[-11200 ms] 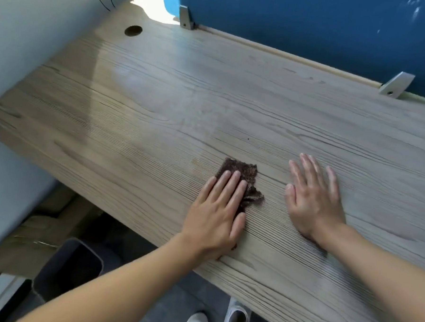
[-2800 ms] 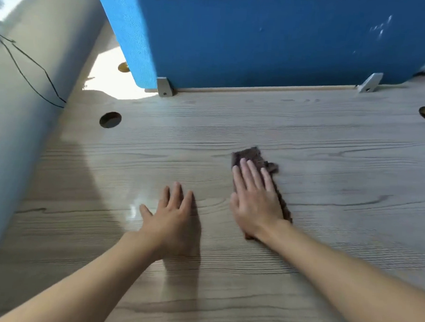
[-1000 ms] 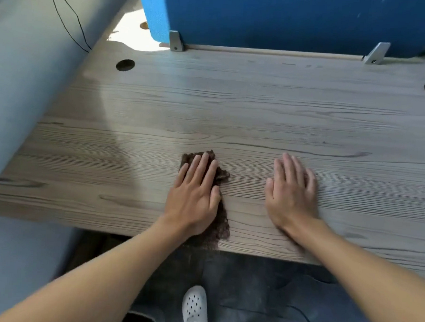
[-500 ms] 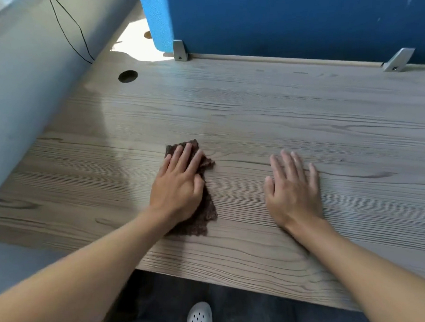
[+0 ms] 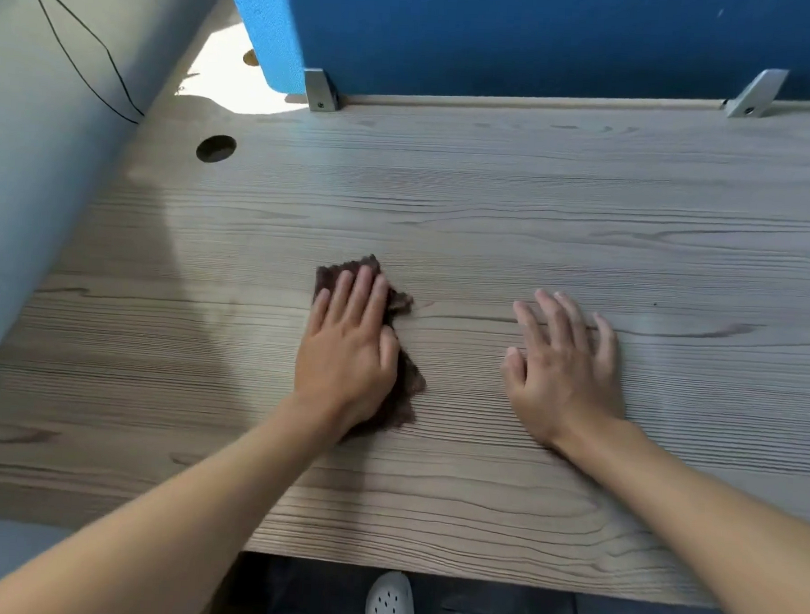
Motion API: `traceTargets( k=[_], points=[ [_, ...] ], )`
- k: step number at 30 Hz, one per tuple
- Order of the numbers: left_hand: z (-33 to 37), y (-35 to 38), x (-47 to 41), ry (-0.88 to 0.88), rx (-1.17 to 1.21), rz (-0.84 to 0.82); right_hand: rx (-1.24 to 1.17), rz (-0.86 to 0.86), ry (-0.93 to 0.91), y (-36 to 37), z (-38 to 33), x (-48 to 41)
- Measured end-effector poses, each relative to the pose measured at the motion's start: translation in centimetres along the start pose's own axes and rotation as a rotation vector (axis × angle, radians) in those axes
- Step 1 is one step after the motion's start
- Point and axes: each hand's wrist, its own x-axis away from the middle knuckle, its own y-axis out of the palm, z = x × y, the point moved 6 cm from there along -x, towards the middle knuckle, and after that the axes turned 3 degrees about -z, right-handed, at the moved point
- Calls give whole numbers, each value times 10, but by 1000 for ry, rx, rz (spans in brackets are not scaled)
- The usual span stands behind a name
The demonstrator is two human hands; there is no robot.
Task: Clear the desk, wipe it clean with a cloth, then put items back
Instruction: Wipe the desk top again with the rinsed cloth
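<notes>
The left hand [image 5: 347,350] lies palm down on a dark brown cloth [image 5: 401,391], its fingers [image 5: 364,288] straight and held close together, pointing away from the person toward the blue partition [image 5: 548,37]; the thumb is tucked along the right side of the palm. The cloth sits flat on the wood-grain desk [image 5: 492,208], roughly in the middle of its width and nearer the front edge than the back, with a frayed corner showing beyond the fingertips and a wider flap sticking out to the right below the thumb. The left forearm runs diagonally up from the lower left corner, crossing the front edge of the desk. The right hand [image 5: 561,369] rests flat on bare wood well apart from the cloth, fingers [image 5: 557,315] extended and slightly spread (the thumb splayed out toward the left hand), holding nothing. Its forearm comes in from the lower right. Two metal brackets [image 5: 321,91] fix the partition to the desk's back edge, and a round cable hole [image 5: 216,148] is cut near the far left corner. A white perforated clog [image 5: 390,604] shows on the floor below.
</notes>
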Motion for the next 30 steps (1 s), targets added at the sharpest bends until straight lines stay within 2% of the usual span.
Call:
traceTargets(
  k=[4,6,8,10,12,14,17,19,20,22,25,26,27,28,30],
  points=[
    [40,5,60,467,-15,-79,-62,-60,59,-14,3,-55],
    [25,4,37,568,-14,-101,-44,-78,101,-5,2,-70],
    [-2,2,-15,423,-7,-44,-35,-60,103,1,0,-70],
    [-31,-4,-65,162,-6,1,-38,-48,97,1,0,-66],
    [-35,-2,-77,11,-6,8,-26,-38,111,-3,1,-67],
    [-12,-1,-55,95,-13,15,-6,-45,104,-2,0,-70],
    [28,3,6,437,-30,-51,3,-33,109,1,0,-67],
    [29,3,8,599,-23,-103,11,-36,113,-1,-1,-69],
    [23,4,-7,627,-29,-114,10,-42,116,-1,0,-70],
    [6,2,-56,527,-16,-67,0,-48,119,0,0,-70],
    [-28,-6,-128,149,-12,-37,-4,-39,118,-1,0,-68],
    [-27,-4,-132,78,-8,-34,0,-38,117,-1,0,-67],
    [-18,-4,-128,57,-8,-18,3,-47,110,-1,0,-69],
    [-4,-3,-112,107,-13,-4,0,-51,105,0,-1,-69],
    [33,1,-62,348,-20,-15,-19,-27,113,-4,-1,-69]
  ],
)
